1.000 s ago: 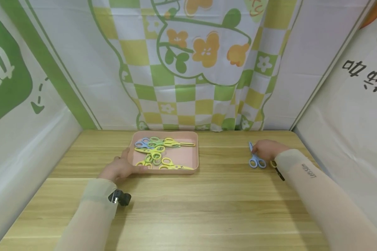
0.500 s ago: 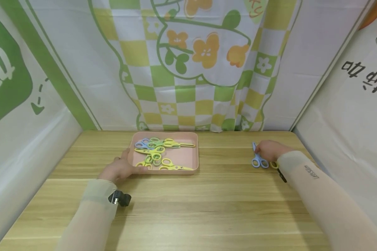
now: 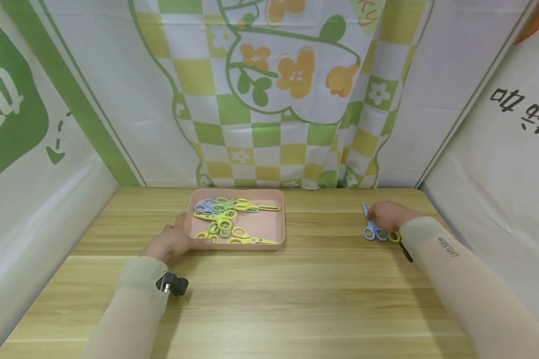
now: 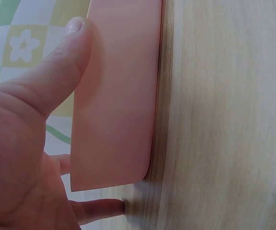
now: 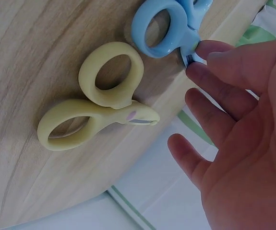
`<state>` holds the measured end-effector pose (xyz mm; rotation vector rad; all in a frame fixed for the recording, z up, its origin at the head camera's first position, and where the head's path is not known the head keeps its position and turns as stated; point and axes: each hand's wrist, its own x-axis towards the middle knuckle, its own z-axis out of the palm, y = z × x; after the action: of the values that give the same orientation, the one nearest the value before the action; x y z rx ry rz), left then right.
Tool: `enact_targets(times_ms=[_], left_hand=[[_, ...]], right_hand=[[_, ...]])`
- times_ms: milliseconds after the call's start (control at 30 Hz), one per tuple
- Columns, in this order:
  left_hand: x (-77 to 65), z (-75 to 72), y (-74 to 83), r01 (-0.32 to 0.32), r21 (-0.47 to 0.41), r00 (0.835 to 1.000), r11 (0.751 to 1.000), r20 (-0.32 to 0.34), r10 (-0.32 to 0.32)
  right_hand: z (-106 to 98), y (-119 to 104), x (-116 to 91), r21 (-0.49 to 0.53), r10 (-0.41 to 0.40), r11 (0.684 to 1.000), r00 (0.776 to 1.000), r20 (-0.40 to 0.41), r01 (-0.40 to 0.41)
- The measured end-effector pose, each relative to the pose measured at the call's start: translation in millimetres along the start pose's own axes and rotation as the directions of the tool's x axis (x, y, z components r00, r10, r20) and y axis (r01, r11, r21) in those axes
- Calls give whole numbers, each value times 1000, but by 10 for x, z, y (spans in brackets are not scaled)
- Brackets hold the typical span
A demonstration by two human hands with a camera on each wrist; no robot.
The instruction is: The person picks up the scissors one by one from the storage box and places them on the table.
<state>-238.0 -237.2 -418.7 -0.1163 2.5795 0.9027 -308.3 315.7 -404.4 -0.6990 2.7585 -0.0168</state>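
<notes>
In the head view my left hand [image 3: 172, 241] is at the near left corner of a shallow pink tray [image 3: 266, 224]. Its thumb lies straight along the tray's front wall; the fingers reach past the left side. My right hand [image 3: 390, 215] pinches a pair of light blue scissors [image 3: 372, 225] near the pivot between thumb and index finger, while the other fingers stay spread. Close beside them lies a pair of yellow scissors [image 5: 121, 108] on the table; in the head view the hand and wrist hide most of it.
Several yellow, green and blue scissors lie in the tray, including a yellow pair [image 3: 251, 240] along its front wall. The wooden table [image 3: 314, 289] ends at a checked curtain [image 3: 265, 134] behind, with white printed panels at both sides.
My right hand has shifted slightly to the right along with the blue scissors, bringing them closer to the yellow pair. The left hand and the tray have stayed in place.
</notes>
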Motion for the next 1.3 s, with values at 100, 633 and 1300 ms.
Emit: enact_targets(times_ms=[100, 633, 1300], left_hand=[[-5, -1, 2, 1, -2, 1000, 1000, -1, -1], [5, 10, -8, 14, -4, 1000, 1000, 3, -14], [173, 37, -140, 31, -9, 999, 999, -16, -31]], right_hand=[[5, 9, 1, 5, 10, 1000, 1000, 8, -10], [-35, 6, -36, 7, 5, 1000, 1000, 7, -5], [-138, 61, -52, 185, 144, 974, 987, -76, -127]])
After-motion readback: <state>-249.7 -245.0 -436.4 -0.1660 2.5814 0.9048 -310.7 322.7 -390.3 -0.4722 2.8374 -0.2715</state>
